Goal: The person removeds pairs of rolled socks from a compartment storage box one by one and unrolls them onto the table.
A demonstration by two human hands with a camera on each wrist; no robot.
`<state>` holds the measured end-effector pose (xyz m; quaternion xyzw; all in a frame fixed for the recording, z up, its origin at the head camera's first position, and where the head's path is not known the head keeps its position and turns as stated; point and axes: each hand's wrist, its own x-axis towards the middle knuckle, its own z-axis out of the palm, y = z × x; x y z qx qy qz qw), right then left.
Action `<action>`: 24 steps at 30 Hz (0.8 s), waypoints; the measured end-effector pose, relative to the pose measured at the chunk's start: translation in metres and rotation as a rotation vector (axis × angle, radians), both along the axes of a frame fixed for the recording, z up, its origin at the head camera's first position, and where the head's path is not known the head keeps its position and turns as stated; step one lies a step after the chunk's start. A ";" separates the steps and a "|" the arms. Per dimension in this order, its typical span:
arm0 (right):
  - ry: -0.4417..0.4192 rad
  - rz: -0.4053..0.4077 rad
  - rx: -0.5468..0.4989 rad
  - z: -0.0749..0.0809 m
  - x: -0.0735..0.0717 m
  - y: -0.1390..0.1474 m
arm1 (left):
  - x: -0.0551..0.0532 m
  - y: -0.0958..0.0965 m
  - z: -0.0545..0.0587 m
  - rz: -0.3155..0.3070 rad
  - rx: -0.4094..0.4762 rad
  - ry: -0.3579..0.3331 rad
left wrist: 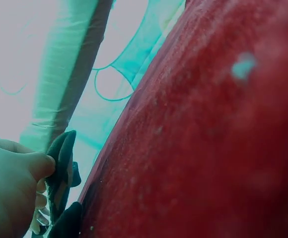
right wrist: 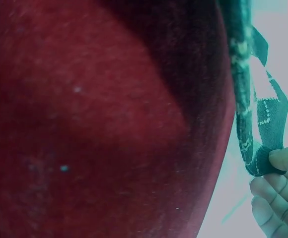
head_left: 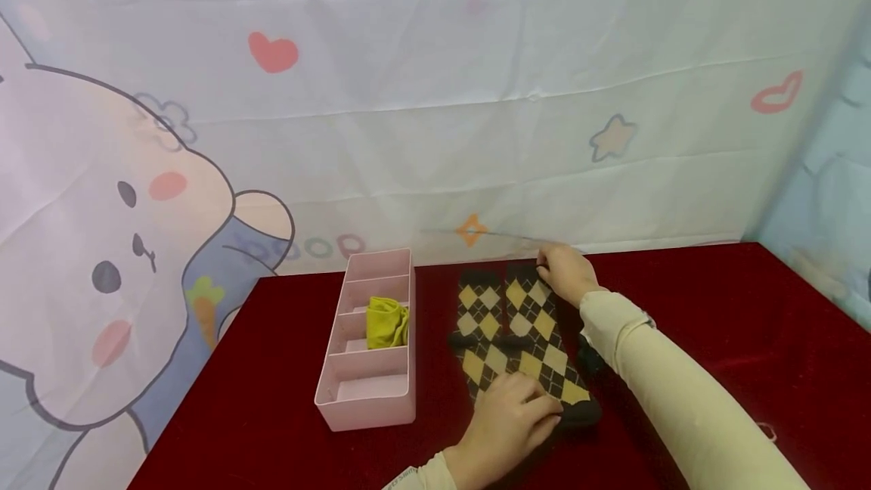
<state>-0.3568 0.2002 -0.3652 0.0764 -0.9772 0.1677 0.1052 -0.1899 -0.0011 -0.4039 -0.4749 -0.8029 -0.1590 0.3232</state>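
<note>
Two black argyle socks (head_left: 537,324) with yellow and cream diamonds lie side by side on the dark red cloth. At their near end my left hand (head_left: 509,423) bends over the fabric; in the left wrist view its thumb (left wrist: 42,166) and fingers pinch dark sock cloth (left wrist: 62,171). My right hand (head_left: 568,274) is at the far end of the right-hand sock. Seen from the right wrist, the thumb and fingers of that hand pinch the dark end of the sock (right wrist: 270,126). The left hand covers part of the near fabric.
Left of the socks stands a pink divided box (head_left: 364,416), with a folded yellow-green cloth (head_left: 386,322) in one compartment. A dark item (head_left: 590,358), partly hidden by the right sleeve, lies beside the socks. A small pale loop (head_left: 767,431) is farther right. A printed curtain (head_left: 422,134) hangs behind.
</note>
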 end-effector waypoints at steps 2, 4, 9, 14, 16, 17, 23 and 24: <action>-0.006 0.003 0.008 -0.003 0.000 0.000 | 0.000 -0.001 -0.002 0.001 -0.006 0.002; -0.009 0.005 0.023 -0.006 -0.001 0.001 | 0.000 -0.002 -0.003 0.002 -0.013 -0.008; -0.008 0.012 0.037 -0.012 -0.001 0.001 | 0.001 -0.005 -0.006 0.005 -0.024 -0.050; -0.017 -0.001 0.022 -0.018 -0.001 0.002 | 0.001 -0.005 -0.010 0.011 -0.043 -0.116; -0.016 -0.006 0.025 -0.020 -0.001 0.002 | 0.001 -0.005 -0.011 0.014 -0.053 -0.133; -0.013 -0.008 0.026 -0.020 -0.001 0.003 | 0.001 -0.005 -0.012 0.013 -0.057 -0.140; -0.006 -0.013 0.003 -0.024 -0.001 0.006 | 0.002 -0.006 -0.011 0.025 -0.083 -0.162; -0.012 -0.017 -0.005 -0.025 -0.001 0.006 | 0.002 -0.006 -0.011 0.027 -0.089 -0.167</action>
